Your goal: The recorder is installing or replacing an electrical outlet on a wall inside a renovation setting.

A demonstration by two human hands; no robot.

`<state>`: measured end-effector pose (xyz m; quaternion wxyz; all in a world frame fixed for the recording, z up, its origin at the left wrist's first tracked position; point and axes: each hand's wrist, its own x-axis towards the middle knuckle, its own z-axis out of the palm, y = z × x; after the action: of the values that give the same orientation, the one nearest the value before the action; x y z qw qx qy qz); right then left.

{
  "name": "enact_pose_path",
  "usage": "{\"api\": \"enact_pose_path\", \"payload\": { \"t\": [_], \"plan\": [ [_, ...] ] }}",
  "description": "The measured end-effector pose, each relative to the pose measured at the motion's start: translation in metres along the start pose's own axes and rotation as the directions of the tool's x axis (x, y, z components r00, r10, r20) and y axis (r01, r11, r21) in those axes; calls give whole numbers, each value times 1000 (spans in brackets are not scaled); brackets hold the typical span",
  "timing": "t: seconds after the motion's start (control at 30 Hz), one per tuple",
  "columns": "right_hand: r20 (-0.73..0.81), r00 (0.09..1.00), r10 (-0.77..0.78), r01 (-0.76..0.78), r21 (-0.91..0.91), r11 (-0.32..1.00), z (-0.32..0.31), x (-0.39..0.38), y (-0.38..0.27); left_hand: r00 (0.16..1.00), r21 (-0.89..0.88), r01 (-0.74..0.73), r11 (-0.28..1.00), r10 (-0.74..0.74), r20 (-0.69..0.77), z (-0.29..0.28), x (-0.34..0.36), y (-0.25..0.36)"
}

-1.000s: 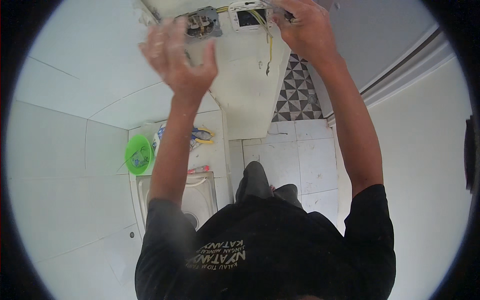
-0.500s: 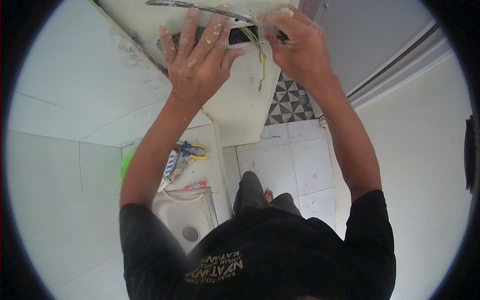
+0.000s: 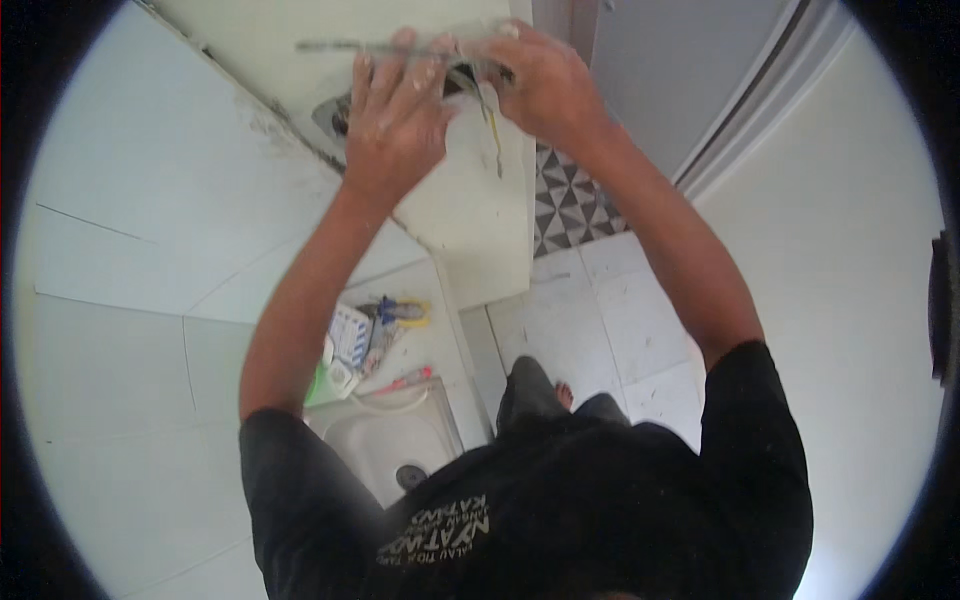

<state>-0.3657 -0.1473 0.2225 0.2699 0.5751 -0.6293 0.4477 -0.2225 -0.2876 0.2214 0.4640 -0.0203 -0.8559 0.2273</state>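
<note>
My left hand [image 3: 398,130] lies with fingers spread over the fittings on the cream wall [image 3: 465,240], partly covering a grey socket fitting [image 3: 334,117] at its left. My right hand [image 3: 545,95] has curled fingers gripping a long dark strip [image 3: 325,46] that runs leftward above my left fingers; it is blurred. Between my hands a dark box opening [image 3: 459,82] shows, with yellow and green wires [image 3: 494,135] hanging out of it below the strip. Both hands have white residue on the fingers.
Below at left are a steel sink [image 3: 385,445], pliers [image 3: 405,312], a red screwdriver [image 3: 400,382] and a partly hidden green bowl [image 3: 318,385]. A grey door [image 3: 680,70] stands at right, beside patterned floor tiles [image 3: 570,200]. White tiled wall lines the left.
My left hand has moved right and settled over the fittings. The long dark strip has come into view in my right hand. The view has shifted, and both hands now sit closer together.
</note>
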Motion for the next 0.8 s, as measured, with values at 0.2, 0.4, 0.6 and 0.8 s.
{"api": "enact_pose_path", "payload": {
  "t": [0.2,0.4,0.6,0.8],
  "plan": [
    [49,985,166,-168,35,985,-21,-11,-5,998,14,-58,998,58,21,5,-3,7],
    [178,912,370,-388,77,918,-92,-106,-62,999,135,-42,990,39,22,-2,5,15],
    [527,547,650,-837,365,409,-117,-137,-113,1000,113,3,994,-1,-22,-2,-3,-1],
    [33,761,648,-646,141,751,-101,-142,-108,1000,92,-15,996,16,-13,-4,0,-8]
  ]
}}
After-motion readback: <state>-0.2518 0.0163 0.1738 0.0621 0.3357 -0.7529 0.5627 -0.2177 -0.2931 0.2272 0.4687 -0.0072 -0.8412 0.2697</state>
